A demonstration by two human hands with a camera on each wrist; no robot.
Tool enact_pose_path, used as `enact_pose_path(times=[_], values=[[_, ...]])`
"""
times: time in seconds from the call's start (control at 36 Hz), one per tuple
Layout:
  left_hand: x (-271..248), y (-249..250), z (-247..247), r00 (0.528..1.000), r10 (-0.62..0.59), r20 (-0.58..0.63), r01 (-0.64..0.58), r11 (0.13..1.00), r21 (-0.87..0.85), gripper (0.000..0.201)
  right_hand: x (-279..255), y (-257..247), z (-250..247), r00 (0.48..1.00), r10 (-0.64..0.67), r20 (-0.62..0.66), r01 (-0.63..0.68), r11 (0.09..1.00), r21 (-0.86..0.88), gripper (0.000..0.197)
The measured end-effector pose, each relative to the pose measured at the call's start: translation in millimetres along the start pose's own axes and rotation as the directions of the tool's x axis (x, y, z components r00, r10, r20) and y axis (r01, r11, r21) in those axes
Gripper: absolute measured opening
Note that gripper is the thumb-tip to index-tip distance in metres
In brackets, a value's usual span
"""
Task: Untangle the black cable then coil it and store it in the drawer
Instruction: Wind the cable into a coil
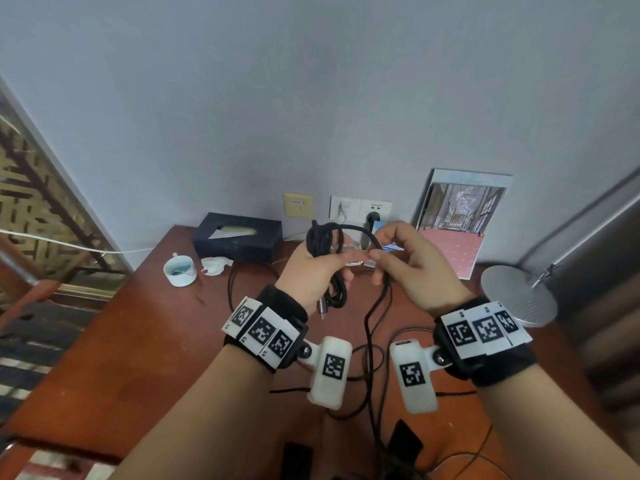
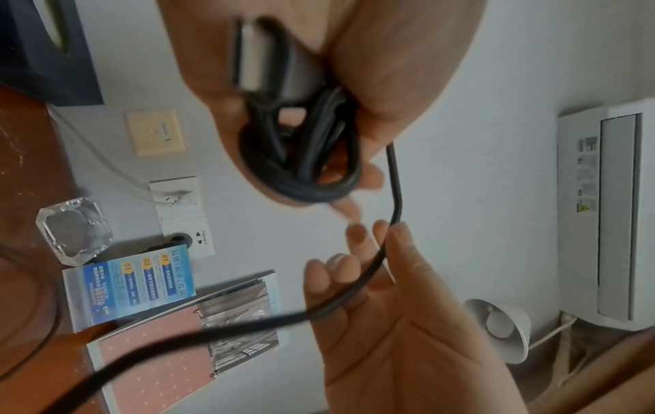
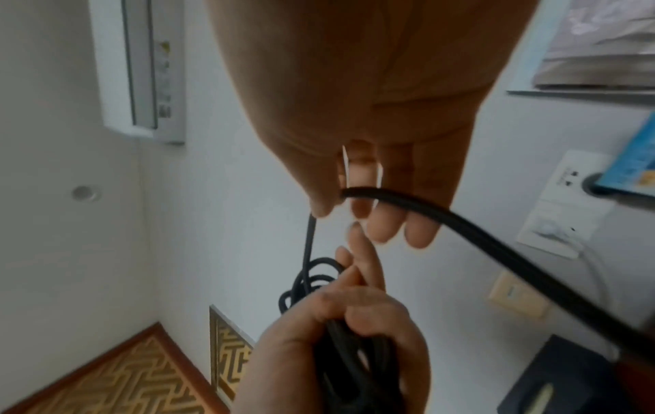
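My left hand (image 1: 320, 271) grips a bundle of coiled loops of the black cable (image 1: 323, 242), held up above the wooden desk (image 1: 145, 341). In the left wrist view the coil (image 2: 304, 157) sits in the palm with the fingers curled around it. A grey plug end (image 1: 322, 308) hangs below that hand. My right hand (image 1: 398, 261) pinches the free run of the cable (image 3: 407, 200) between thumb and fingers, close to the left hand's fingertips. From there the strand drops to the desk and trails toward me. No drawer is in view.
On the desk stand a dark tissue box (image 1: 239, 237), a white cup (image 1: 180, 270), crumpled tissue (image 1: 216, 265), a booklet (image 1: 457, 223) leaning on the wall and a round metal lamp base (image 1: 517, 294). Other thin black wires (image 1: 363, 372) cross the desk. Wall sockets (image 1: 360, 209) are behind.
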State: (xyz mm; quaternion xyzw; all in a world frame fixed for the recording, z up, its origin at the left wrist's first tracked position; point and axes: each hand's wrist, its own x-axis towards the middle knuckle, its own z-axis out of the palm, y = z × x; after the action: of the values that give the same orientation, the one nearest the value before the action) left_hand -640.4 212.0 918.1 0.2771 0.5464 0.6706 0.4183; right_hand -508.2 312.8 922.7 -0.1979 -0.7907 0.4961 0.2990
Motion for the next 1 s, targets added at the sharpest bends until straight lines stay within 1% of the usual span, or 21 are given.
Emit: enact_pose_path(times=[0.06, 0.11, 0.14, 0.22, 0.31, 0.33, 0.39, 0.44, 0.5, 0.56, 0.61, 0.67, 0.69, 0.72, 0.75, 0.81, 0.86, 0.92, 0.97, 1.0], values=[[-0.5, 0.9, 0.8, 1.000, 0.019, -0.015, -0.021, 0.996, -0.085, 0.013, -2.6, 3.1, 2.9, 0.997, 0.029, -0.071, -0.021, 0.993, 0.114, 0.014], [-0.2, -0.1, 0.3, 0.999, 0.031, -0.040, -0.037, 0.988, -0.150, 0.033, -3.7, 5.1, 7.5, 0.988, 0.030, -0.149, -0.007, 0.988, 0.154, 0.016], [-1.4, 0.9, 2.1, 0.999, 0.028, -0.034, -0.033, 0.982, -0.184, 0.038, -3.8, 6.0, 10.3, 0.983, 0.014, -0.183, 0.011, 0.991, 0.135, 0.016], [-1.5, 0.5, 7.3, 1.000, 0.010, -0.028, -0.016, 0.974, -0.228, 0.034, -3.0, 6.1, 18.5, 0.960, -0.049, -0.275, 0.057, 0.998, 0.019, 0.018], [-0.4, 0.1, 9.6, 0.998, -0.028, -0.058, 0.013, 0.967, -0.253, 0.028, -1.5, 6.1, 24.3, 0.945, -0.098, -0.311, 0.073, 0.993, -0.091, 0.016], [0.8, -0.7, 9.4, 0.997, -0.044, -0.062, 0.027, 0.968, -0.250, 0.029, -1.0, 6.4, 25.9, 0.945, -0.105, -0.310, 0.074, 0.991, -0.111, 0.015], [0.5, -0.6, 10.1, 0.997, -0.063, -0.052, 0.046, 0.960, -0.275, 0.044, -0.3, 6.3, 28.8, 0.951, -0.122, -0.285, 0.088, 0.988, -0.128, 0.013], [-1.9, 0.3, 12.2, 0.997, -0.071, -0.042, 0.054, 0.950, -0.308, 0.054, 0.0, 3.4, 30.6, 0.961, -0.142, -0.238, 0.106, 0.982, -0.159, 0.012], [-3.6, 0.4, 12.9, 0.997, -0.073, -0.022, 0.063, 0.947, -0.314, 0.057, -0.5, -1.4, 30.8, 0.970, -0.175, -0.167, 0.136, 0.966, -0.221, 0.013], [-5.8, 0.3, 13.0, 0.998, -0.066, -0.009, 0.060, 0.953, -0.298, 0.057, -0.8, -5.9, 31.5, 0.975, -0.211, -0.066, 0.181, 0.934, -0.309, 0.016], [-4.3, -3.4, 11.8, 0.998, -0.061, -0.029, 0.051, 0.957, -0.285, 0.062, -0.8, -8.6, 32.5, 0.977, -0.211, 0.014, 0.202, 0.912, -0.356, 0.017], [-3.3, -5.1, 12.2, 0.998, -0.052, -0.040, 0.038, 0.957, -0.289, 0.069, -0.1, -10.5, 31.6, 0.978, -0.200, 0.057, 0.207, 0.900, -0.384, 0.017], [-3.2, -5.3, 12.6, 0.998, -0.044, -0.046, 0.029, 0.957, -0.287, 0.066, 0.1, -11.6, 31.0, 0.978, -0.194, 0.072, 0.206, 0.894, -0.397, 0.018], [-3.0, -5.9, 12.8, 0.999, -0.027, -0.045, 0.013, 0.958, -0.286, 0.058, 0.2, -12.6, 30.3, 0.980, -0.183, 0.084, 0.201, 0.893, -0.402, 0.019], [-1.6, -8.1, 11.8, 0.999, -0.008, -0.035, -0.002, 0.959, -0.283, 0.047, 0.6, -13.8, 29.4, 0.982, -0.166, 0.094, 0.189, 0.898, -0.397, 0.019], [-1.7, -9.8, 10.8, 0.999, 0.023, 0.027, -0.014, 0.958, -0.285, 0.026, 2.0, -15.2, 27.1, 0.989, -0.099, 0.113, 0.134, 0.922, -0.364, 0.021], [-2.0, -8.0, 10.1, 0.996, 0.023, 0.085, 0.005, 0.949, -0.315, 0.018, 2.9, -12.9, 24.9, 0.991, -0.032, 0.129, 0.070, 0.951, -0.301, 0.019], [-3.3, -2.7, 9.6, 0.995, -0.001, 0.096, 0.036, 0.930, -0.366, 0.021, 3.1, -10.8, 25.2, 0.990, 0.003, 0.140, 0.026, 0.978, -0.207, 0.017], [-1.5, 0.7, 8.2, 0.996, 0.012, 0.084, 0.021, 0.925, -0.379, 0.030, 2.6, -8.9, 27.8, 0.991, 0.045, 0.129, -0.033, 0.995, -0.090, 0.019], [0.4, 1.8, 7.3, 0.997, 0.017, 0.070, 0.011, 0.926, -0.377, 0.032, 2.1, -8.2, 29.9, 0.987, 0.087, 0.134, -0.084, 0.996, -0.026, 0.020]])
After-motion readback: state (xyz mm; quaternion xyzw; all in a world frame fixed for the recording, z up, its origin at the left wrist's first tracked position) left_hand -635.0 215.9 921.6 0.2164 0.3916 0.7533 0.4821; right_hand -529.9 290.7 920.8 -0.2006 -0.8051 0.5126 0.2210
